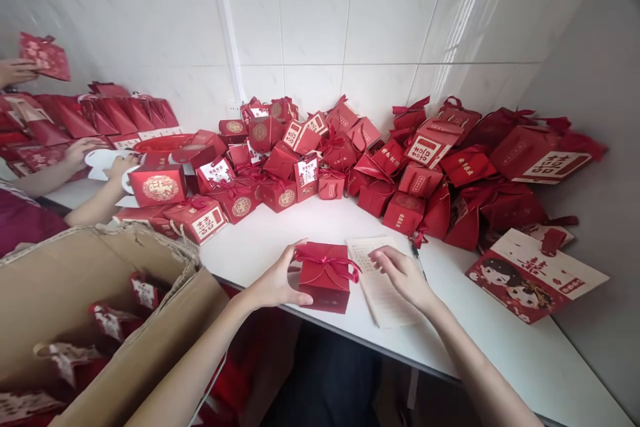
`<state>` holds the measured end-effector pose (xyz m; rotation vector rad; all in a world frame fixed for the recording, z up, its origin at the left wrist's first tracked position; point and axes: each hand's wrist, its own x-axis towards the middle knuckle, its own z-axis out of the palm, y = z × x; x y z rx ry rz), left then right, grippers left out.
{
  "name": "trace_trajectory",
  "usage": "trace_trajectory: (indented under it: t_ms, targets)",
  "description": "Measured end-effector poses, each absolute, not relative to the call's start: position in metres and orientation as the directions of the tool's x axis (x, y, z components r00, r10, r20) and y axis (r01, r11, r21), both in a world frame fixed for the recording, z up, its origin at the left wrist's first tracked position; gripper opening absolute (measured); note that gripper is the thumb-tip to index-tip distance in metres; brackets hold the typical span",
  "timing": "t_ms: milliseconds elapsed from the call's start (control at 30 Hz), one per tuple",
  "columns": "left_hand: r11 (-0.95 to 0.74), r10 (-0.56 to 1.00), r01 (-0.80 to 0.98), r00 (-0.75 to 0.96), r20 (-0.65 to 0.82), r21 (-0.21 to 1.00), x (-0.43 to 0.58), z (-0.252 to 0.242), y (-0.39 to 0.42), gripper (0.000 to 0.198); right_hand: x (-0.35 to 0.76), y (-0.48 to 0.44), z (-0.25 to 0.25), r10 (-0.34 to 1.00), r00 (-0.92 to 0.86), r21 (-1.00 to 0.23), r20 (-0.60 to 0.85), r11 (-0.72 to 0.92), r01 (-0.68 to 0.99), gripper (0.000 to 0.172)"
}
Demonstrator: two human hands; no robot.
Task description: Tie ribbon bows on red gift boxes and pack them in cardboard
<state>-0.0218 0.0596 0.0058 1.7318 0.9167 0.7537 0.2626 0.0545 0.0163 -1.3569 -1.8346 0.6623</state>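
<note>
The red box (pixel 324 293) stands upright on the white table (pixel 235 259), close to the near edge, and its lid carries a ribbon bow (pixel 333 265) in a brighter red. Your left hand (pixel 277 285) is clamped on the left side of the box, thumb at the near corner and fingers toward the far one. Your right hand (pixel 403 273) is apart from your left, fingers loosely curled, nothing visible in its grasp. It is above the notepad (pixel 385 300) just right of the box; you cannot tell whether it touches the paper. A dark pen (pixel 416 252) lies beyond that hand.

On the far side of the table you face a heap of red boxes (pixel 285 197), many with gold or white markings, stretching to the right. At the right, near the heap, you have a larger box (pixel 530 283) printed with two cartoon figures.

Near left, an open carton (pixel 165 341) holds red items with pale labels (pixel 113 321). Past it, a co-worker's hands (pixel 120 165) are at a white piece (pixel 100 163) beside a gold-stamped box (pixel 160 188). At the far left, another visible hand (pixel 17 71) holds up a patterned red packet (pixel 46 58).
</note>
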Motion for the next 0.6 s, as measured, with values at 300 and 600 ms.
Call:
trace_trajectory:
  t_ms: [300,600]
  targets:
    - [-0.308,0.944,0.345,0.224,0.241,0.887,-0.021,0.032,0.064,0.029,0.21,0.031,0.023,0.971,-0.238,-0.956,-0.03,0.042,0.29,0.051]
    - [-0.436,0.9,0.548,0.289,0.328,0.714,-0.014,0.037,0.054,0.027,0.207,0.034,0.02,0.994,-0.082,-0.988,0.077,0.087,0.13,0.037]
